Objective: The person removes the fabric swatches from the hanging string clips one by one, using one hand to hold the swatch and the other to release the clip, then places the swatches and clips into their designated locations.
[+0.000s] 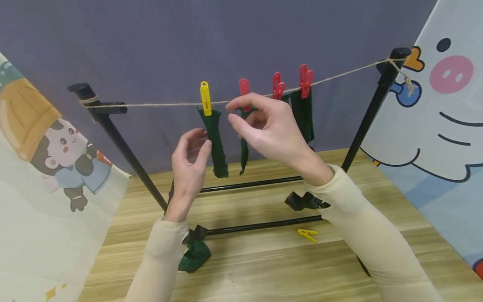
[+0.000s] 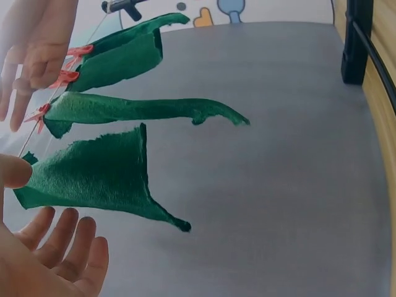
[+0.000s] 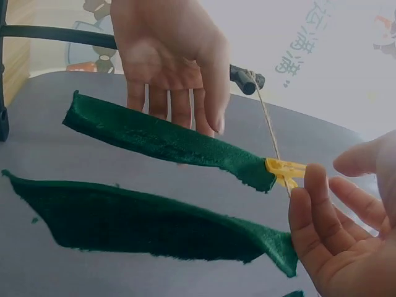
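Observation:
A narrow green cloth [image 1: 218,149] hangs from a twine line [image 1: 158,104] by a yellow clothespin [image 1: 205,99]. My left hand [image 1: 190,165] is just left of this cloth, its fingers relaxed and apart from the thumb. Right of the pin, my right hand [image 1: 273,128] is raised at line height, a gap between thumb and forefinger. The right wrist view has those fingers close beside the yellow pin [image 3: 286,169], holding nothing. Behind the right hand hangs a second green cloth [image 3: 154,216], with a red clothespin [image 1: 245,90] at its top.
Farther right, red clothespins [image 1: 306,82] hold another green cloth [image 1: 303,117]. The line runs between posts of a black rack [image 1: 362,119]. On the wooden table [image 1: 260,268] lie a loose yellow clothespin [image 1: 307,235] and a crumpled green cloth [image 1: 195,256].

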The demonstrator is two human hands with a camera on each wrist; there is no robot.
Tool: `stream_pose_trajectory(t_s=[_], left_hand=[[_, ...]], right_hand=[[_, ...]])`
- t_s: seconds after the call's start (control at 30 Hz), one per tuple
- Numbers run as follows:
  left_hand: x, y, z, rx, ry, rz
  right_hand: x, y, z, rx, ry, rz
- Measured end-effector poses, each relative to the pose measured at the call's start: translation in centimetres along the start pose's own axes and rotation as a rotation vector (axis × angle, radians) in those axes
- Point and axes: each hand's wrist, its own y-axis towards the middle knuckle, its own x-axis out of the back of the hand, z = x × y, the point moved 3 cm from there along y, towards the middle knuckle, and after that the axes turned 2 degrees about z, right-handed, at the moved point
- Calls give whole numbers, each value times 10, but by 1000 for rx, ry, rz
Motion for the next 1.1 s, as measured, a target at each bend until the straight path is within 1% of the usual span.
stream_pose_trajectory(t_s=[0.2, 0.3, 0.43, 0.57, 0.67, 0.77, 0.93, 1.1], left_hand=[[-4, 4, 23, -35, -42, 4], [-5, 5, 26, -34, -46, 9], [-7, 8, 22, -14, -50, 9], [-7, 9, 7, 21, -52, 10], [-6, 9, -3, 35, -48, 14], [-4, 9, -4, 39, -53, 17], [-3, 8, -3, 53, -66, 24], [-2, 7, -3, 58, -67, 29]], right_hand=[[-6, 7, 4, -13, -8, 31], [-11, 12, -2, -32, -21, 53], [-17, 20, -13, -54, -54, 62], [-21, 25, -16, -78, -71, 49], [-24, 29, -15, -108, -53, 46], [-27, 32, -12, -120, -33, 40], [-28, 35, -14, -114, -31, 24], [-30, 40, -19, -147, -21, 5]])
